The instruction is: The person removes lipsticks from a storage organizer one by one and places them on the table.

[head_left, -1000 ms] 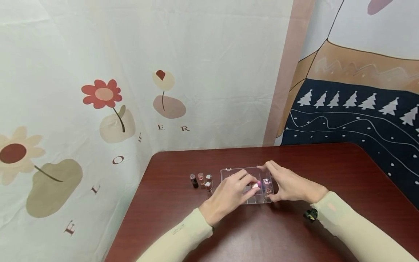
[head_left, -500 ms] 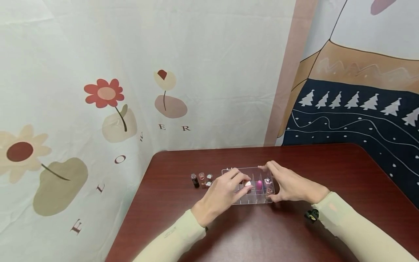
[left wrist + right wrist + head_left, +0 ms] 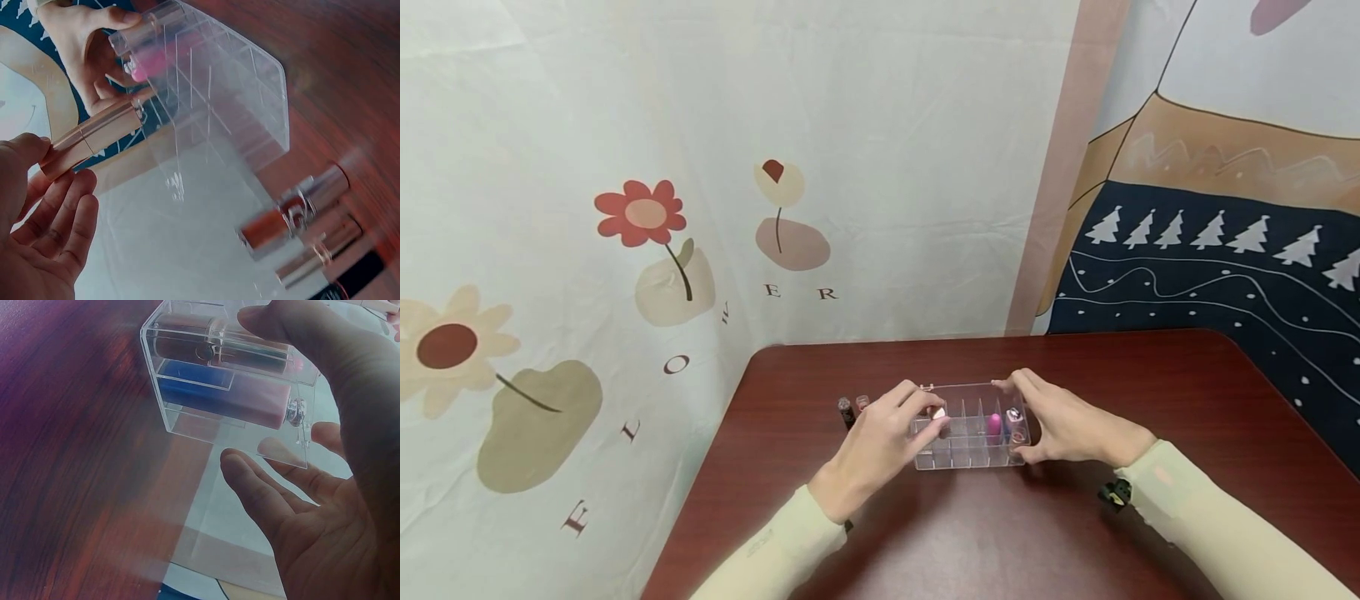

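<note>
My left hand (image 3: pixel 876 437) pinches a shiny rose-gold lipstick tube (image 3: pixel 90 139) by one end, between thumb and fingers. The tube's other end is at the open top of a clear divided organizer (image 3: pixel 250 81), over its left part in the head view. With thumb and fingers on opposite sides, my right hand (image 3: pixel 1063 423) grips the organizer's right end. Inside that end stand a blue-and-pink tube (image 3: pixel 228 397), a clear-and-brown tube (image 3: pixel 181 340) and a bright pink one (image 3: pixel 994 425).
Left of the organizer several more lip tubes stand on the dark red table (image 3: pixel 970 533), among them a black one (image 3: pixel 846 412) and a clear one with orange-brown colour (image 3: pixel 269 228). My left hand partly hides them in the head view. A printed curtain (image 3: pixel 910 167) hangs behind.
My left hand has moved left along the organizer with the rose-gold tube, from beside the pink tube to the left end. My right hand keeps its grip in the same place.
</note>
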